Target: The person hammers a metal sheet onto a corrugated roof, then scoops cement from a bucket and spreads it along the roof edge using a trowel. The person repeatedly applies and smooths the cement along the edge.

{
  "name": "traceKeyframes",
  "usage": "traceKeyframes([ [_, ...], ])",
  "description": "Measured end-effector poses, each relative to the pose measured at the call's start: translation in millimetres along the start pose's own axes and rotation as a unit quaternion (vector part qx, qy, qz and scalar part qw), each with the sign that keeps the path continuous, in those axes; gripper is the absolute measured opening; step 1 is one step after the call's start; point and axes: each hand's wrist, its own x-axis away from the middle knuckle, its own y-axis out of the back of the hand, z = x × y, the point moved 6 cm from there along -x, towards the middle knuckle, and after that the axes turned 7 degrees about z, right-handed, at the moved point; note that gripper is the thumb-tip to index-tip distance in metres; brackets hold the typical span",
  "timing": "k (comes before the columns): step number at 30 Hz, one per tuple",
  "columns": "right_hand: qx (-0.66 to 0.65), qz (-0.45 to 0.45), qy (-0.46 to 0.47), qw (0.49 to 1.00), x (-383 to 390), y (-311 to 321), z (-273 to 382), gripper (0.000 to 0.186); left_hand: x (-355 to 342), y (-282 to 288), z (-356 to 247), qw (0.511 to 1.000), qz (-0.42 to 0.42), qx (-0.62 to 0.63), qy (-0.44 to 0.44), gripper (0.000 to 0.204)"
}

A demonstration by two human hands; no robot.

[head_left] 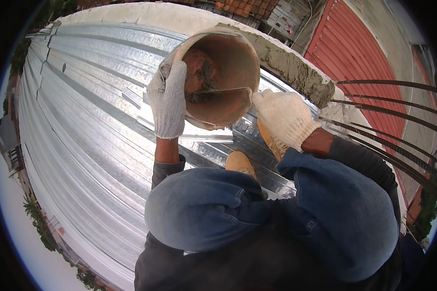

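A round bucket (251,60), stained with orange and grey, is tipped so that its mouth faces me. Grey mortar (205,77) clings inside, toward its left side. My left hand (169,99), in a white knitted glove, is closed on the bucket's left rim. At the lower right rim, my right hand (284,116), gloved the same way, is closed around what looks like a trowel's handle. The trowel (228,90) reaches into the bucket, its thin edge running toward the mortar. The handle itself is hidden by my fingers.
I squat on ribbed metal sheeting (92,121), tan boots (240,164) below me. Loose metal strips (206,138) lie under the bucket. Beyond runs a wall top with rough mortar (296,70). Bare steel bars (388,104) jut out at the right, before a red roof (357,58).
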Motion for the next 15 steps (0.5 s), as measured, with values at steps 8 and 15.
traceKeyframes([
  [8, 0.082, 0.044, -0.019, 0.996, -0.2, -4.4, 12.2, 0.017, 2.7, -28.0, -8.1, 0.998, 0.042, -0.046, -0.023, 0.044],
  [15, 0.051, 0.003, -0.053, 0.997, -18.5, 24.5, -22.1, 0.021, 9.6, -39.6, -14.6, 0.994, 0.061, -0.079, -0.046, 0.043],
])
